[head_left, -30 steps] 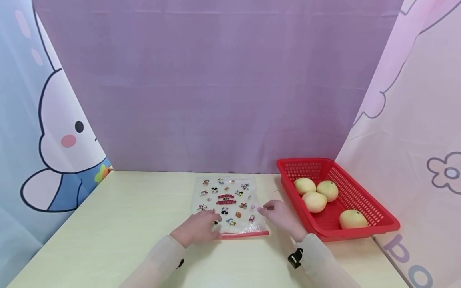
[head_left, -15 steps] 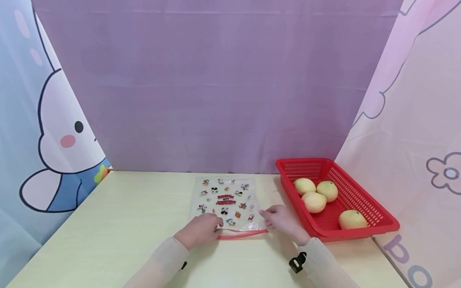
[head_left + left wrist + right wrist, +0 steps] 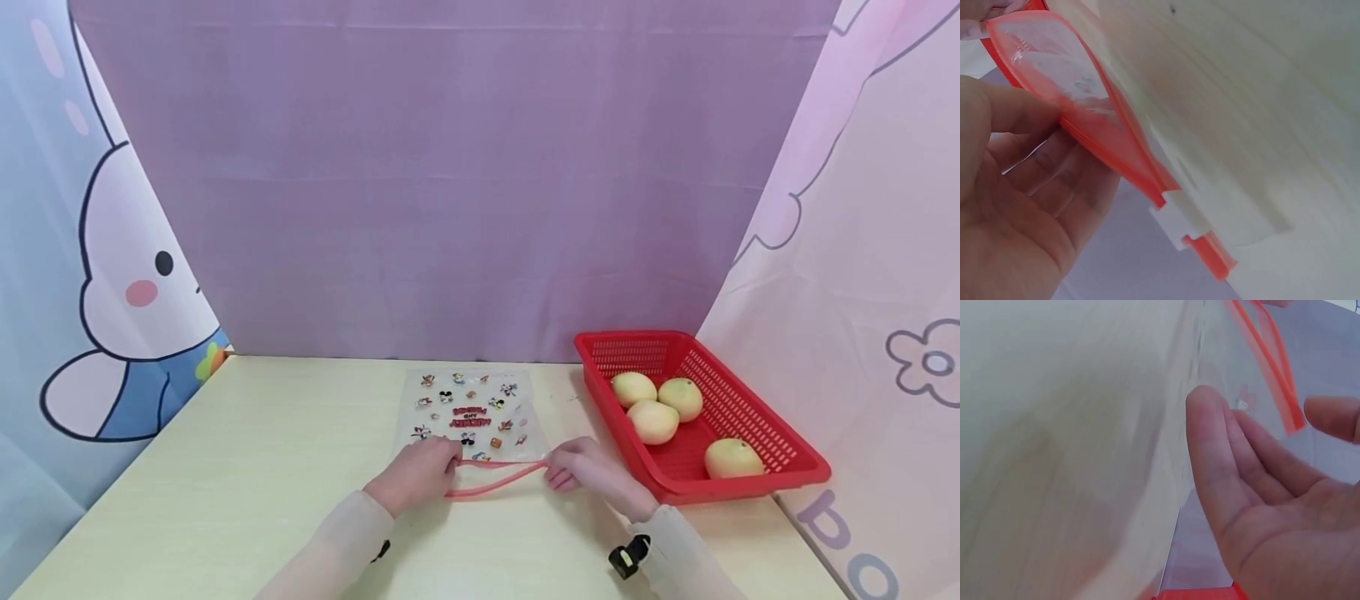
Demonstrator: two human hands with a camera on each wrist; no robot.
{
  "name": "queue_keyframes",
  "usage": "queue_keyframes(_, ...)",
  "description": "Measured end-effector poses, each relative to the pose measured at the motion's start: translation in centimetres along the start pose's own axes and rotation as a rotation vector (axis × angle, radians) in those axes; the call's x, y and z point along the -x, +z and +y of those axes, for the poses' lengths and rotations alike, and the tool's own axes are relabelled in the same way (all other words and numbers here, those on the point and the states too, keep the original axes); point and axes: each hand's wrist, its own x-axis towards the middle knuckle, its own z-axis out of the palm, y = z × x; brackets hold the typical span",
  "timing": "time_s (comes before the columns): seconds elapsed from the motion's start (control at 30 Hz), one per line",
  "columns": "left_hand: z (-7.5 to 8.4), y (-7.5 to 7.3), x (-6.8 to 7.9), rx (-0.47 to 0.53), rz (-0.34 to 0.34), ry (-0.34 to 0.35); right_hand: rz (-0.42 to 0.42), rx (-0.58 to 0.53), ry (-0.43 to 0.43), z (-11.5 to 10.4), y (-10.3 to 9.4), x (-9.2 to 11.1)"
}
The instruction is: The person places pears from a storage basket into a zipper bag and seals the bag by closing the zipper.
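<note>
In the head view a clear slider zip bag (image 3: 468, 417) with small cartoon prints lies flat on the table, its red-edged mouth raised toward me and parted. My left hand (image 3: 418, 473) pinches one red edge (image 3: 1094, 147) of the mouth between thumb and fingers. A white slider (image 3: 1179, 219) sits near the end of that red strip in the left wrist view. At the other corner is my right hand (image 3: 588, 475). Its thumb (image 3: 1335, 417) meets the red strip's end (image 3: 1294, 419), with the fingers bent on the bag's other side, partly hidden.
A red plastic basket (image 3: 780, 408) stands on the right side of the table (image 3: 247, 467), close to my right hand. Several pale yellow round fruits (image 3: 655, 421) lie inside it. A purple curtain (image 3: 450, 183) hangs behind, with printed curtains at both sides.
The bag's red edge has risen from the table and its mouth has parted into two strips. My right hand has come down and closer to its corner; the left has gripped the edge.
</note>
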Motion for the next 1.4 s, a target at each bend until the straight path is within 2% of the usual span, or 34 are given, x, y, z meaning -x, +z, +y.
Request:
queue_keyframes(0.17,0.0,-0.1,-0.1,0.027,0.012,-0.007,-0.056,-0.032,-0.016,-0.2,0.3,0.1)
queue_keyframes(0.37,0.2,-0.1,-0.4,0.073,0.047,0.009,-0.062,-0.084,-0.051,-0.2,0.9,-0.4)
queue_keyframes(0.53,0.5,-0.1,-0.7,0.057,0.108,0.031,-0.064,-0.119,-0.083,-0.9,1.6,-0.7)
queue_keyframes(0.77,0.9,-0.1,-1.0,0.099,0.109,0.018,-0.067,-0.156,-0.111,-1.5,2.7,-1.3)
queue_keyframes(0.9,1.1,-0.2,-1.1,0.121,0.108,0.022,-0.017,-0.164,-0.102,-1.7,3.1,-1.5)
queue_keyframes(1.07,1.6,-0.5,-1.2,0.101,0.123,0.016,0.061,-0.155,-0.076,-1.9,3.4,-1.6)
queue_keyframes(1.2,2.1,-0.9,-1.3,0.077,0.139,0.007,0.162,-0.148,-0.054,-2.2,3.9,-1.8)
queue_keyframes(1.3,2.6,-1.3,-1.3,0.037,0.167,0.029,0.234,-0.161,-0.049,-2.6,4.3,-2.1)
queue_keyframes(1.4,3.2,-1.5,-1.2,-0.007,0.185,0.053,0.272,-0.174,-0.059,-2.9,4.5,-2.3)
